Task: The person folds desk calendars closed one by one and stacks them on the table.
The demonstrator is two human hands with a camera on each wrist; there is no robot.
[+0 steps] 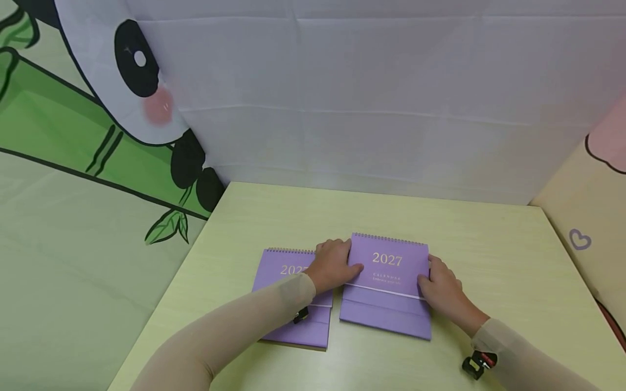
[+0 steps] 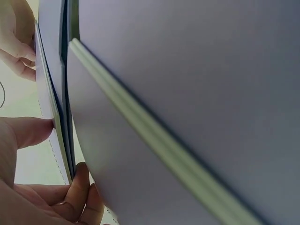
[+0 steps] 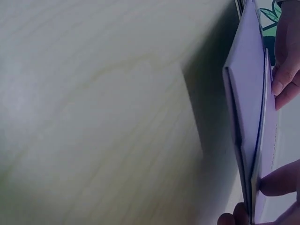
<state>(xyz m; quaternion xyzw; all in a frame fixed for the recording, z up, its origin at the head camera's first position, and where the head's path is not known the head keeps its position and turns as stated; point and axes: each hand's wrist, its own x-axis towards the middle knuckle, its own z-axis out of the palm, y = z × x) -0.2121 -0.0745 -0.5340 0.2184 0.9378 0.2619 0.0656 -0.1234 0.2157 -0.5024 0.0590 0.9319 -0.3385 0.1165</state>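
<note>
Both hands hold one purple spiral-bound desk calendar (image 1: 383,271) marked 2027, by its two side edges. My left hand (image 1: 333,266) pinches its left edge, thumb on the front cover and fingers behind, as the left wrist view shows. On the opposite edge my right hand (image 1: 445,288) has its thumb on the front and its fingertips behind, also seen in the right wrist view. A second purple calendar (image 1: 293,326) of the same kind lies to the left, partly covered by my left forearm. In the right wrist view the held calendar (image 3: 248,89) appears edge-on, with a shadow beside it.
The calendars are on a pale wood-look table (image 1: 469,228). A white cloth (image 1: 371,81) hangs behind its far edge, with a printed cartoon panel (image 1: 73,119) at left and a beige panel (image 1: 582,271) at right. Each wrist carries a small black device (image 1: 476,364).
</note>
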